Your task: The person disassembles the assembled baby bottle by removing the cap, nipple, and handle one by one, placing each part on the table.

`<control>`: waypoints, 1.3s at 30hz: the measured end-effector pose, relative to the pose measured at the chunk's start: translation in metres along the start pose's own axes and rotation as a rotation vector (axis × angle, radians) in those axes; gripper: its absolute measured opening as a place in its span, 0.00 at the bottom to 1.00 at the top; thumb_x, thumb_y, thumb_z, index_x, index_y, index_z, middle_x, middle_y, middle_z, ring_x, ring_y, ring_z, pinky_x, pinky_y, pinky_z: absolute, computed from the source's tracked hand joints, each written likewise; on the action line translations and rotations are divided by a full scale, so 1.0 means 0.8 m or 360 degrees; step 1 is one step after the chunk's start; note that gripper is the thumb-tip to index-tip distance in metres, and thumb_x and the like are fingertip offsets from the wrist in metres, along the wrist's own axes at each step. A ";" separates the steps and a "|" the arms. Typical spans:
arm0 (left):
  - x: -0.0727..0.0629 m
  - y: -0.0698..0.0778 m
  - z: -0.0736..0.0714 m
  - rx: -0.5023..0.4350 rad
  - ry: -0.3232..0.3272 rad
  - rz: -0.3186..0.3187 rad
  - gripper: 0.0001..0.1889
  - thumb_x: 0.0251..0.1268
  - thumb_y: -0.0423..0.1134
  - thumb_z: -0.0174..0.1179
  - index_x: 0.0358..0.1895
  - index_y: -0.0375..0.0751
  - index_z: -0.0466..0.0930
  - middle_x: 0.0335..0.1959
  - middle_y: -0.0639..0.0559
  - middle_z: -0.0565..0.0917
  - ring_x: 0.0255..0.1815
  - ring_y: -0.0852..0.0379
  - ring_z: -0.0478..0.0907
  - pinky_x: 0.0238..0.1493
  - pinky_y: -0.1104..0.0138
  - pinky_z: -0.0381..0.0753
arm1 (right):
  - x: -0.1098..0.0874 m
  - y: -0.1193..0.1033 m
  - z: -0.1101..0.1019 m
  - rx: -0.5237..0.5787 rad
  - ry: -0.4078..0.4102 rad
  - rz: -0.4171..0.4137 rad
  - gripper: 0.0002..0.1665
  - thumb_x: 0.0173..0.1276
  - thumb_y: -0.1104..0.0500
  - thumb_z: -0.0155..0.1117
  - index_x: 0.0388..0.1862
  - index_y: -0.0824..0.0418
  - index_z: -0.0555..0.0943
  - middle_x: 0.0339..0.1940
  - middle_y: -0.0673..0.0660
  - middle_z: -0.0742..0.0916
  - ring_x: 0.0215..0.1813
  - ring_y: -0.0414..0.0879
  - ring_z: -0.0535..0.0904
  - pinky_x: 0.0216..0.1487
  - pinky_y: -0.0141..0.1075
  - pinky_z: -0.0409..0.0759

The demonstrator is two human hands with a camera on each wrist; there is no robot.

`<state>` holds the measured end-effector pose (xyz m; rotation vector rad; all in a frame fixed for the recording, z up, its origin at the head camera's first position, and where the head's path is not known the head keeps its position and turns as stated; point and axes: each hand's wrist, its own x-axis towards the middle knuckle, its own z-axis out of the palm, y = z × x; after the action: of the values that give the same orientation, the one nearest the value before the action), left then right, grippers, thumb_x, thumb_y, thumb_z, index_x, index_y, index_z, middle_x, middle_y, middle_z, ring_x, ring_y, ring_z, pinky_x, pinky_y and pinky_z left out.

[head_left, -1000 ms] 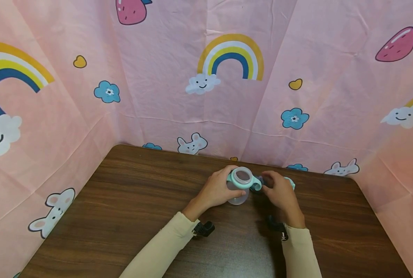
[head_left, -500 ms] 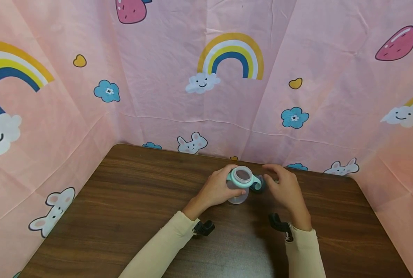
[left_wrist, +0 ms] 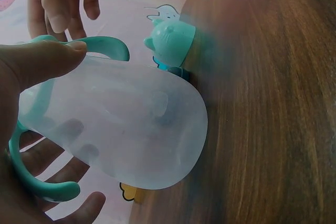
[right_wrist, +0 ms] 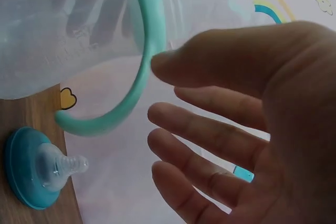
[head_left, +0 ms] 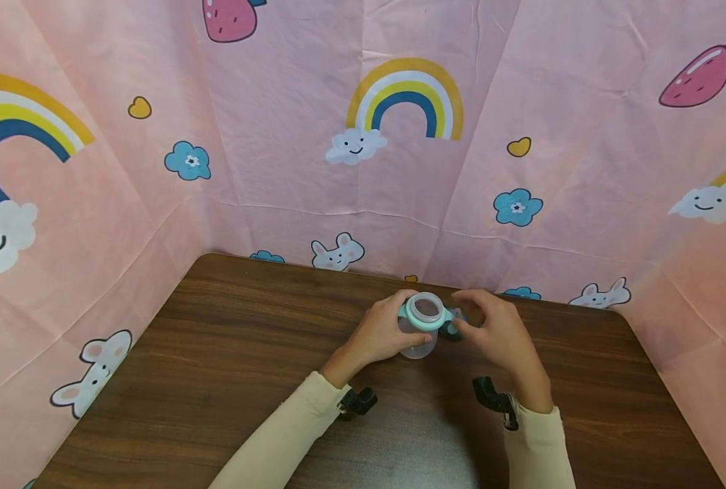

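Observation:
My left hand (head_left: 382,329) grips a clear baby bottle (left_wrist: 126,119), its open mouth facing up in the head view. A mint two-handled ring (right_wrist: 149,22) surrounds the bottle's neck. My right hand (head_left: 504,333) is at the ring's right handle; in the right wrist view its thumb tip meets the handle while the other fingers stay apart, slightly bent. Below that handle, a teal collar with a clear teat (right_wrist: 55,169) sits teat-up on the table. A mint cap with small ears (left_wrist: 170,43) stands beyond the bottle in the left wrist view; my right hand hides it from the head view.
The brown wooden table (head_left: 265,326) has pink printed cloth (head_left: 277,136) hanging behind it and at both sides. Black wrist mounts (head_left: 358,402) sit at both sleeve cuffs.
My right hand first drew back to the right from beside the handle, then came left to the handle again. The cap, partly visible earlier, is now behind it. My left hand keeps the bottle in place.

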<state>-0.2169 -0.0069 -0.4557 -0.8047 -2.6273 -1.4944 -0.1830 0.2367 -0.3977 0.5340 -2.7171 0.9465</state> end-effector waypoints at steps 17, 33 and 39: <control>0.001 0.000 0.000 0.0019 0.0006 0.0008 0.41 0.61 0.46 0.85 0.75 0.42 0.75 0.66 0.44 0.85 0.65 0.46 0.84 0.65 0.47 0.83 | 0.006 0.000 0.014 -0.0073 -0.0103 -0.0023 0.18 0.71 0.67 0.77 0.59 0.64 0.90 0.44 0.57 0.91 0.43 0.55 0.86 0.40 0.47 0.84; 0.001 -0.001 0.000 -0.0016 -0.0013 -0.0011 0.41 0.61 0.45 0.85 0.76 0.42 0.75 0.67 0.45 0.84 0.66 0.46 0.83 0.66 0.47 0.82 | 0.007 0.002 0.015 -0.0066 -0.0115 -0.0066 0.15 0.71 0.70 0.77 0.56 0.64 0.91 0.46 0.56 0.91 0.42 0.50 0.84 0.40 0.46 0.84; 0.002 -0.002 0.000 -0.0008 -0.0017 -0.0020 0.42 0.61 0.45 0.85 0.76 0.42 0.74 0.67 0.45 0.84 0.67 0.45 0.83 0.66 0.46 0.82 | 0.006 0.002 0.016 -0.0067 -0.0112 -0.0071 0.15 0.71 0.70 0.77 0.55 0.64 0.91 0.46 0.56 0.91 0.42 0.51 0.85 0.41 0.46 0.84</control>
<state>-0.2187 -0.0068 -0.4565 -0.8006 -2.6423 -1.5040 -0.1891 0.2284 -0.4064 0.6288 -2.7678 0.8736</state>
